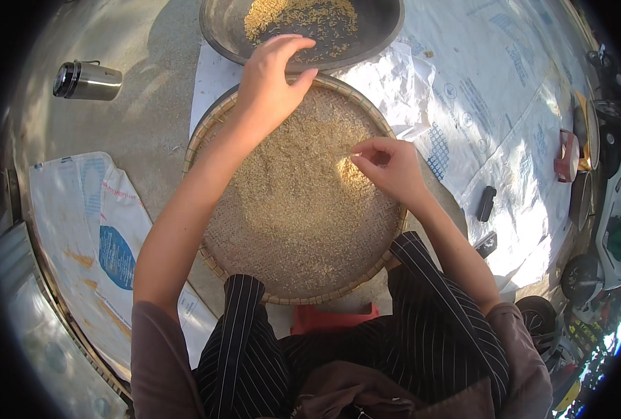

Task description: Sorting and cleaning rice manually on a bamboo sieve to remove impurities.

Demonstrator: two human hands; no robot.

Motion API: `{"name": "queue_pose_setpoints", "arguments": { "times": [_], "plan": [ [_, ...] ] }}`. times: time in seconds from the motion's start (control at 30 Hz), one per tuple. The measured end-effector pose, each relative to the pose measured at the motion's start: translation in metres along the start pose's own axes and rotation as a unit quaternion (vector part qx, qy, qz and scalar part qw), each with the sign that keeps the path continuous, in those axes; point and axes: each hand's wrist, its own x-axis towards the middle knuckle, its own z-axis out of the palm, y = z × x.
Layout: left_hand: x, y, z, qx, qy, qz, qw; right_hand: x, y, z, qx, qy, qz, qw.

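Note:
A round woven bamboo winnowing tray point(230, 262) lies across my knees, spread with pale grains point(289, 188). Over its far rim, by the near edge of a dark oval basin point(216, 28), is my left hand point(277, 78). Its thumb stands apart from the curved fingers, and nothing shows between them. Yellow grains point(300, 15) lie inside the basin. Above the right side of the tray, my right hand point(392, 170) has thumb and forefinger brought together in a pinch; whatever may be between them is too small to make out. Beside those fingertips sits a small sunlit heap of yellower grains point(356, 176).
A steel flask point(90, 81) rests on its side at far left. White printed sheets point(492, 91) cover the ground to the right, with a small black object point(486, 203) on them. Part of a red stool point(335, 318) shows below the tray. Motorbikes point(607, 230) stand along the right edge.

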Motion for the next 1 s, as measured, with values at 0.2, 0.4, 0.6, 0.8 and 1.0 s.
{"name": "queue_pose_setpoints", "arguments": {
  "times": [0.2,0.4,0.6,0.8,1.0],
  "plan": [
    [-0.059,0.044,0.041,-0.028,-0.242,0.03,0.969,-0.025,0.039,-0.003,0.351,-0.06,0.161,0.921],
    [-0.069,0.074,0.077,-0.029,-0.279,0.006,0.96,-0.023,0.037,-0.023,0.395,-0.024,0.17,0.902],
    [-0.072,0.082,0.096,-0.013,-0.279,0.01,0.96,-0.024,0.05,-0.038,0.291,0.045,0.203,0.934],
    [-0.075,0.088,0.104,-0.04,-0.272,0.002,0.961,-0.035,0.054,-0.037,-0.092,0.038,0.04,0.994],
    [-0.074,0.091,0.105,-0.044,-0.293,-0.035,0.954,-0.036,0.062,-0.035,-0.103,0.025,0.035,0.994]
  ]
}}
